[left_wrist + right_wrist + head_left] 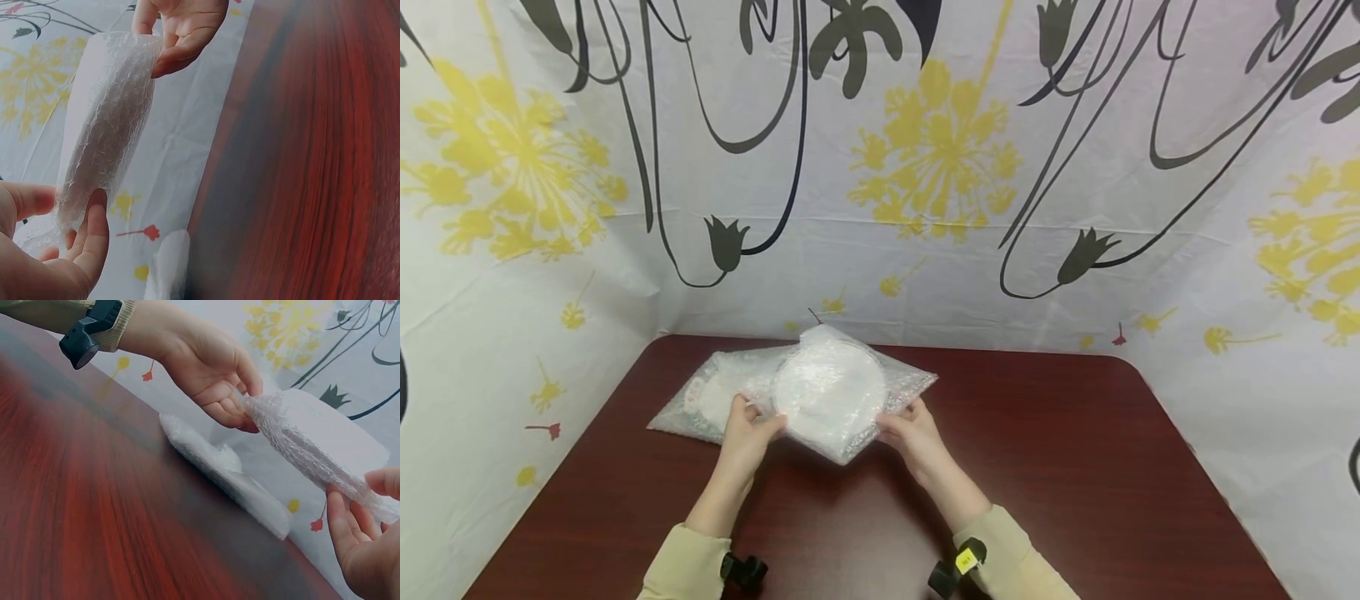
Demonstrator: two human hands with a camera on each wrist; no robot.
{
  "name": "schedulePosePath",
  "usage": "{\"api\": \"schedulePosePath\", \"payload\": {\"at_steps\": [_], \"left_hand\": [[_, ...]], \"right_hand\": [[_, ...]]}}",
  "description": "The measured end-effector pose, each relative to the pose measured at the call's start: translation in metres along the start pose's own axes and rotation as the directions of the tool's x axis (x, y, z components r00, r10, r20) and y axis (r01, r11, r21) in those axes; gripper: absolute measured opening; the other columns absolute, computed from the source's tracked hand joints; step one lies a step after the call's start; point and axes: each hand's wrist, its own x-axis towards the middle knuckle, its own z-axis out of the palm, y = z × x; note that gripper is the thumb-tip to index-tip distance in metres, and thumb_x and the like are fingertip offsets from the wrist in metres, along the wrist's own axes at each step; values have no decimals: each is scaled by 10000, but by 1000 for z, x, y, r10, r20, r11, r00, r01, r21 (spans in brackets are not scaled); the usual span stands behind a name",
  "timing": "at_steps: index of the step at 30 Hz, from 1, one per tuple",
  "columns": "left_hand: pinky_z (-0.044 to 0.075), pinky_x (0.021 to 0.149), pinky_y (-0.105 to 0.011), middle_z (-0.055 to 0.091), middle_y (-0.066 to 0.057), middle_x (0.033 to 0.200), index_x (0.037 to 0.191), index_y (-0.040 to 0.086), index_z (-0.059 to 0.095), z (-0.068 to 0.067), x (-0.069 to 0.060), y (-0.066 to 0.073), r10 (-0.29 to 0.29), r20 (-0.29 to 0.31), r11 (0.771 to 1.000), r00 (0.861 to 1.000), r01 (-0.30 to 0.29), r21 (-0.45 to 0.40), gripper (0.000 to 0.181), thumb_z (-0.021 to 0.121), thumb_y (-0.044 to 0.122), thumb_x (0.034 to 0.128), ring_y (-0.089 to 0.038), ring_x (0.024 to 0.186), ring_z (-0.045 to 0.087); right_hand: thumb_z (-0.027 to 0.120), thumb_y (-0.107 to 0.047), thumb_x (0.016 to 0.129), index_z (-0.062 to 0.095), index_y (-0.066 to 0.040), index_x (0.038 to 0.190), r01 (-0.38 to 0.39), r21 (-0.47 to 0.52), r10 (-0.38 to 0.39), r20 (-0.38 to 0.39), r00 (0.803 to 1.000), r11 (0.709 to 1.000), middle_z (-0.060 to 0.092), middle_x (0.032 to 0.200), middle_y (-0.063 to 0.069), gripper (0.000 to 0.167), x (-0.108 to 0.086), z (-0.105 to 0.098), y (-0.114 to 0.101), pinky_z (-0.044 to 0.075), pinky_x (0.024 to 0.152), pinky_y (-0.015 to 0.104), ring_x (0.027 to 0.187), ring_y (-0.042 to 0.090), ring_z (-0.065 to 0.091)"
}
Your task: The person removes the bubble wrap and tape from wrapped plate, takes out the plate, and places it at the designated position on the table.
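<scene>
Both left grip [747,436] and right grip [919,440] pinch a wrapped disc [831,387] (parted by its thickness).

From my end I see a left sleeve [688,565] and a right sleeve [1013,557], both plain pale khaki, and I can make out the left one's narrow cuff [126,326]. Two small black cameras are worn there: the left camera [745,572] has a stubby, round-ended barrel, while the right camera [943,579] carries a yellow label [966,560] I can't read. The left hand [748,433] and right hand [916,437] are bare.
</scene>
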Motion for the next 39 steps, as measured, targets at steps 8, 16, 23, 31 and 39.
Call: {"api": "schedulePosePath", "payload": {"at_steps": [8, 16, 23, 31, 39], "left_hand": [[511, 733, -286, 524, -238, 1172, 1180, -15, 324, 12, -4, -4, 8, 49, 1000, 999, -7, -14, 448, 596, -97, 833, -172, 894, 550], [511, 724, -301, 521, -234, 1185, 1185, -19, 343, 27, -9, -9, 0, 64, 1000, 998, 2, -31, 459, 602, -108, 817, -184, 850, 557], [528, 751, -331, 471, -275, 1296, 1331, -33, 304, 38, -16, -14, -4, 104, 998, 995, 10, -55, 605, 599, -111, 810, -206, 902, 575], [529, 721, -301, 495, -274, 1264, 1342, -34, 311, 50, -22, -25, 10, 131, 999, 991, -4, -47, 640, 625, -101, 789, -215, 855, 596], [540, 707, -318, 520, -266, 1228, 1337, -36, 314, 61, -26, -37, 2, 149, 1000, 989, 3, -31, 646, 645, -80, 785, -197, 809, 613]], "right_hand": [[590, 99, 831, 362, 9, 1292, 8, 18, -8, -21, 1000, 1000, 608, 907, 97, 522, -11, -14, -3, 540, 727, 350, 724, 155, 630], [582, 91, 840, 335, 24, 1321, 13, -11, -13, -38, 999, 1000, 609, 957, 115, 546, -21, -30, -6, 534, 751, 348, 763, 168, 638], [587, 84, 832, 327, 29, 1320, 13, -21, -14, -49, 999, 1000, 611, 954, 113, 556, -31, -46, -5, 534, 743, 351, 756, 165, 632], [585, 97, 826, 343, 17, 1325, -16, -26, 14, -90, 996, 1000, 612, 946, 113, 560, -43, -63, -4, 532, 733, 344, 763, 180, 627], [593, 93, 823, 344, 22, 1315, -7, -78, 0, -101, 995, 997, 611, 945, 121, 555, -50, -78, -3, 533, 739, 352, 770, 187, 631]]}}
